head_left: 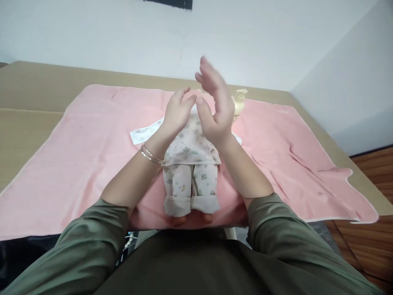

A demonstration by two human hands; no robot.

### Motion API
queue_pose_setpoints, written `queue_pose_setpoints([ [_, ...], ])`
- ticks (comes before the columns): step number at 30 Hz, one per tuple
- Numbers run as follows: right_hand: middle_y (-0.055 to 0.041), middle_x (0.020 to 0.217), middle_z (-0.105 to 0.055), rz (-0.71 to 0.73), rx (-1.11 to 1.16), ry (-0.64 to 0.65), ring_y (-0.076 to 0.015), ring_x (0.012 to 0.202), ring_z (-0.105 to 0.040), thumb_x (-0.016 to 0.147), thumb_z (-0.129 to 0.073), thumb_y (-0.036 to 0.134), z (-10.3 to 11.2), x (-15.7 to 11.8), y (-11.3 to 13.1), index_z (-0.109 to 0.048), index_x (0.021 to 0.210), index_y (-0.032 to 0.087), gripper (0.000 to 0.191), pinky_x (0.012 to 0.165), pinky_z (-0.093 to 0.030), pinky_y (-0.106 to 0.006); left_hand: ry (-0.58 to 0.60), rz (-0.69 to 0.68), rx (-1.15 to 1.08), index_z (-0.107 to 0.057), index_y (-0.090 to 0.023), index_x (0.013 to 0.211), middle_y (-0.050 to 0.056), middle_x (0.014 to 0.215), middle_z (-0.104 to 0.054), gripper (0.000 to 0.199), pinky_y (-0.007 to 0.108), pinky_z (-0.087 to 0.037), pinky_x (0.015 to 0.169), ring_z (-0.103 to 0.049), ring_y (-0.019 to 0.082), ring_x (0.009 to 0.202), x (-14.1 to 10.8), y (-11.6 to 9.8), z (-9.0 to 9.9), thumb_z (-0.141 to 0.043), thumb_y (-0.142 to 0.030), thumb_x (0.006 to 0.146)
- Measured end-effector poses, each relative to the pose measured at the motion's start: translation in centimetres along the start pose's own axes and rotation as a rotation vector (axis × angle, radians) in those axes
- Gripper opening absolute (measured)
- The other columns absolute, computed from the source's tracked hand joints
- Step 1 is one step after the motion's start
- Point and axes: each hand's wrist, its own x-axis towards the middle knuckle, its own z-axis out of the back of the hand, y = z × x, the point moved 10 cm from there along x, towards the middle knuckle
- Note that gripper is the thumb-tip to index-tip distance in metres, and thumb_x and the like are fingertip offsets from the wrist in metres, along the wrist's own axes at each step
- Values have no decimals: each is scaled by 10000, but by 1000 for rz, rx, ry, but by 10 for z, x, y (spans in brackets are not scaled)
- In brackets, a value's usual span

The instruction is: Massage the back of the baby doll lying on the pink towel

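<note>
A doll in a white patterned top and matching trousers with rolled cuffs lies on a pink cloth, its feet toward me. Both of my hands are raised over its upper part, which hides its head. My left hand, with bracelets at the wrist, has its fingers stretched out and holds nothing. Close beside it, my right hand is lifted higher, palm turned inward, thumb apart from the fingers, also with nothing in it. The doll's sleeves spread out to both sides.
A pale yellow pump bottle stands behind my right hand. The cloth covers much of a wooden table, which meets a white wall at the back. Brown wood-grained furniture is at the lower right.
</note>
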Motion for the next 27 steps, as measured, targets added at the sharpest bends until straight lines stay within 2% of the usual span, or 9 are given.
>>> queue_pose_setpoints([
  [3,-126,1619,-609,-225,-15,257,-258,1538,-564,1003,-405,233,-65,-10,-73,-632,1493,116,552,1330,-448,-471,13,80,165,-718,-175,1299,132,1488,-724,357,412,-492,1266,-652,274,1420,23,55,-9,-519,-245,1011],
  [5,-148,1655,-570,-280,-124,433,-288,1596,-494,971,-452,160,-103,-22,-97,-675,1461,102,541,1387,-354,-512,58,90,284,-745,-156,1247,146,1432,-755,370,416,-499,1241,-675,283,1373,29,80,-13,-481,-223,998],
  [7,-152,1704,-509,-275,-190,525,-310,1652,-408,963,-466,130,-122,-31,-107,-666,1487,88,563,1423,-251,-552,122,66,357,-761,-167,1222,140,1414,-768,405,408,-506,1216,-686,280,1350,30,92,-19,-423,-203,1002],
  [11,-106,1746,-455,-235,-122,606,-300,1691,-332,1020,-504,236,-119,-32,-124,-626,1559,146,560,1426,-225,-550,147,54,437,-753,-186,1267,132,1424,-765,459,416,-510,1197,-676,290,1363,27,95,-23,-363,-233,1030],
  [15,-153,1772,-397,-361,-160,653,-321,1681,-347,1106,-414,359,-99,-34,-141,-496,1659,105,614,1398,-293,-545,119,90,487,-765,-205,1226,135,1385,-779,446,433,-518,1170,-683,308,1338,26,94,-22,-366,-283,1044],
  [17,-242,1744,-407,-429,-316,683,-405,1631,-415,1123,-346,343,-96,-43,-131,-407,1693,33,652,1344,-347,-623,115,109,498,-764,-208,1223,142,1382,-779,455,441,-532,1132,-691,316,1315,26,96,-22,-353,-278,1042],
  [19,-299,1760,-333,-434,-468,671,-473,1647,-355,1108,-350,297,-97,-48,-110,-368,1696,-23,670,1339,-306,-678,114,121,506,-763,-208,1222,144,1376,-782,457,438,-533,1112,-692,316,1304,26,99,-21,-350,-277,1037],
  [23,-189,1815,-266,-218,-368,804,-375,1731,-186,1046,-422,227,-123,-53,-78,-397,1707,56,683,1411,-87,-674,101,123,480,-760,-224,1219,121,1367,-790,449,392,-516,1126,-694,277,1292,27,103,-19,-354,-279,1036],
  [27,-99,1841,-224,-309,-224,785,-350,1743,-147,1083,-432,414,-113,-40,-124,-391,1727,199,680,1392,-99,-712,104,127,500,-760,-199,1231,147,1364,-785,472,419,-522,1109,-697,301,1283,27,103,-19,-333,-269,1041],
])
